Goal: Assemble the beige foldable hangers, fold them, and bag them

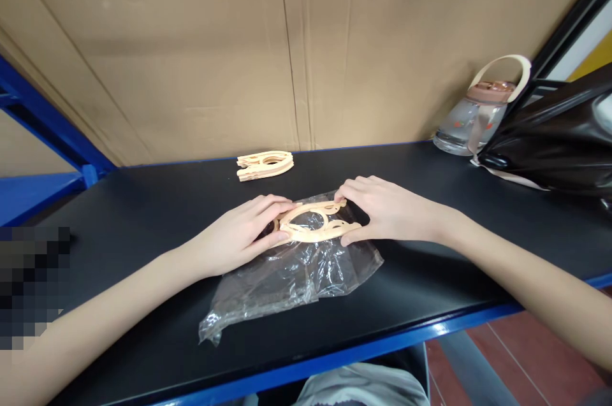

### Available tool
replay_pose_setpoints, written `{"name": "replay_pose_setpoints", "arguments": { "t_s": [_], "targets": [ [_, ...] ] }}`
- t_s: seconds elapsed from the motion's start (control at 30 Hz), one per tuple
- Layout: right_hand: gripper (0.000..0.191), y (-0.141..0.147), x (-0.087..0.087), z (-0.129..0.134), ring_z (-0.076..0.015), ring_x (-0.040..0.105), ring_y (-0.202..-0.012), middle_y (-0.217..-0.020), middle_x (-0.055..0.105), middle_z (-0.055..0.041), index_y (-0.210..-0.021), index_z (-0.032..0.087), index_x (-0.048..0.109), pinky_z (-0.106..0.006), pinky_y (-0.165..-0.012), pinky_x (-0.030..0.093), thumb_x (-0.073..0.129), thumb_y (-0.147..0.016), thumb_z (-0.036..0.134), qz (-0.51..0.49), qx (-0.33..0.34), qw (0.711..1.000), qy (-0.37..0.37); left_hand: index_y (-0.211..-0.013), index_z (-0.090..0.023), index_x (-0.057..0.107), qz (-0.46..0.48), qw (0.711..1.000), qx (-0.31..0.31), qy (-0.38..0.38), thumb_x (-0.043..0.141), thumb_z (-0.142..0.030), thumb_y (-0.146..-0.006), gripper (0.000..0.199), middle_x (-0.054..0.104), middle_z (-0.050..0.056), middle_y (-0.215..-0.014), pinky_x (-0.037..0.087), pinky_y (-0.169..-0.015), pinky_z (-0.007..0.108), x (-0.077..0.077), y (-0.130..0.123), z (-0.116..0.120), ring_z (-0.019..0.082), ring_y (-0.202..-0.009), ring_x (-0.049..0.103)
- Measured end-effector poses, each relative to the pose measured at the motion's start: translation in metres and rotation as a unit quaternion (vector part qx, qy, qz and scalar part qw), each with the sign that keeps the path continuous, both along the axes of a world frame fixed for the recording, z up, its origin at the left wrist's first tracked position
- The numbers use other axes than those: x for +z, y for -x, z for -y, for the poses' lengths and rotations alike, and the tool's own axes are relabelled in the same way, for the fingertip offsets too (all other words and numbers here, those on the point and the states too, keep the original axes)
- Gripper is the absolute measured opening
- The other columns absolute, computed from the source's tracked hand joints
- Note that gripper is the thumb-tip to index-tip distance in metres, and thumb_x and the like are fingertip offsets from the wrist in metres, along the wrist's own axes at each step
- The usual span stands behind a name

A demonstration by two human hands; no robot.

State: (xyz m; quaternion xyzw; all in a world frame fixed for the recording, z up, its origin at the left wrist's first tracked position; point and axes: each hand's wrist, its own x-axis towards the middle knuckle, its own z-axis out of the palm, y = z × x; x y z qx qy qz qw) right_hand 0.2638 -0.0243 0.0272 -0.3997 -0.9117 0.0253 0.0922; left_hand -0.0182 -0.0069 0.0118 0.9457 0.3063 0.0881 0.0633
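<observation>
A cream-coloured folding hanger [313, 235] lies flat over a crinkled clear plastic bag [287, 282] on the black table [157, 215]. My left hand [241, 231] grips the hanger's left end, thumb at the near side and fingers at the far side. At the right end, my right hand [382, 208] holds the hanger's two tips between thumb and fingers. Behind them, a stack of similar folded cream hangers [265, 166] rests on the table, touched by neither hand.
A clear bottle [471, 119] with a pink lid and cream handle stands at the back right, beside a shiny black bag [564, 138]. Brown cardboard [201, 55] rises behind the table. A blue metal frame [52, 125] is at the left.
</observation>
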Motion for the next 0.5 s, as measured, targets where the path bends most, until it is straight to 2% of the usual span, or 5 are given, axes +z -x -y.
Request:
{"name": "replay_pose_setpoints", "arguments": {
  "t_s": [0.13, 0.33, 0.5],
  "targets": [
    [0.048, 0.000, 0.000, -0.002, -0.0234, 0.055, -0.083, -0.092, 0.062, -0.0058, -0.097, 0.019, 0.055, -0.035, -0.076, 0.038, 0.062, -0.078, 0.062, -0.021, 0.000, 0.999, 0.037, -0.135, -0.021, 0.044, -0.001, 1.000, -0.001, -0.005, 0.038, -0.046, -0.099, 0.045, 0.049, 0.009, -0.136, 0.041, -0.103, 0.037, 0.000, 0.001, 0.000, 0.024, -0.122, 0.049],
    [0.044, 0.013, -0.009, -0.001, -0.0232, 0.054, -0.086, -0.090, 0.061, -0.0037, -0.090, 0.020, 0.048, -0.035, -0.081, 0.036, 0.073, -0.071, 0.052, -0.081, -0.026, 0.996, -0.024, -0.135, -0.019, 0.044, 0.002, 1.000, 0.001, -0.001, 0.036, -0.046, -0.099, 0.045, 0.051, 0.009, -0.134, 0.042, -0.102, 0.035, 0.001, 0.000, 0.002, 0.022, -0.120, 0.050],
    [0.045, 0.027, -0.024, 0.001, -0.0220, 0.056, -0.088, -0.094, 0.064, -0.0034, -0.086, 0.021, 0.042, -0.036, -0.085, 0.037, 0.074, -0.072, 0.050, -0.141, -0.034, 0.989, -0.035, -0.132, -0.019, 0.046, 0.005, 1.000, -0.006, -0.007, 0.032, -0.045, -0.100, 0.043, 0.050, 0.009, -0.133, 0.043, -0.100, 0.036, 0.001, 0.000, 0.001, 0.023, -0.119, 0.051]
  ]
}}
